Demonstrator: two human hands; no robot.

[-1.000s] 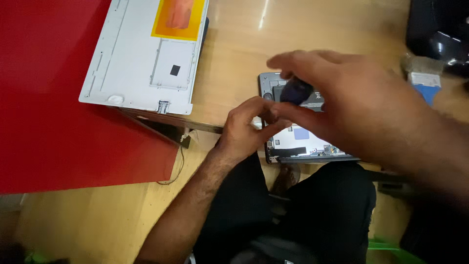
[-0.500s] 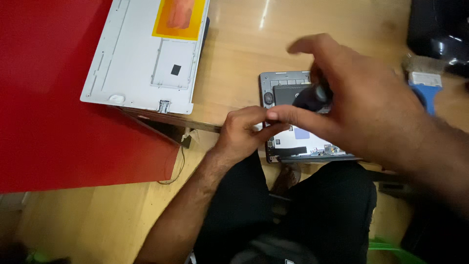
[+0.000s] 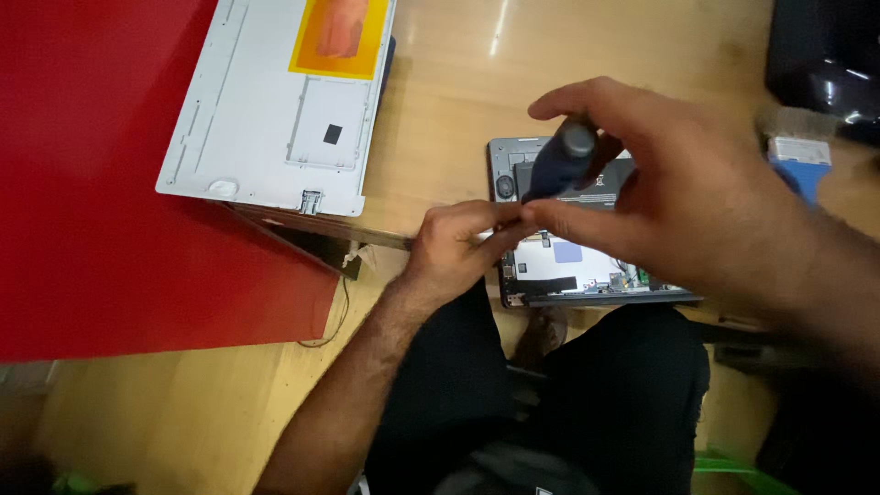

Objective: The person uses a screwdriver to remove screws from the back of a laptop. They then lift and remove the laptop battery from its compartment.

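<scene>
right hand (image 3: 678, 206) fingers around screwdriver handle (image 3: 559, 165)

bare desk (image 3: 440, 119) between white panel (image 3: 266, 119), opened laptop (image 3: 587, 266)

The table (image 3: 440, 101) is varnished wood, smooth, with a glossy streak of light. The white cover (image 3: 275, 101) looks like matt plastic with a shiny yellow-orange film stuck on it. The screwdriver (image 3: 559, 165) has a dark, matt handle, seemingly plastic. The opened laptop (image 3: 587, 266) shows grey metal-looking edges. The red panel (image 3: 101, 183) is flat and matt. The trousers (image 3: 605, 394) are black cloth.
</scene>
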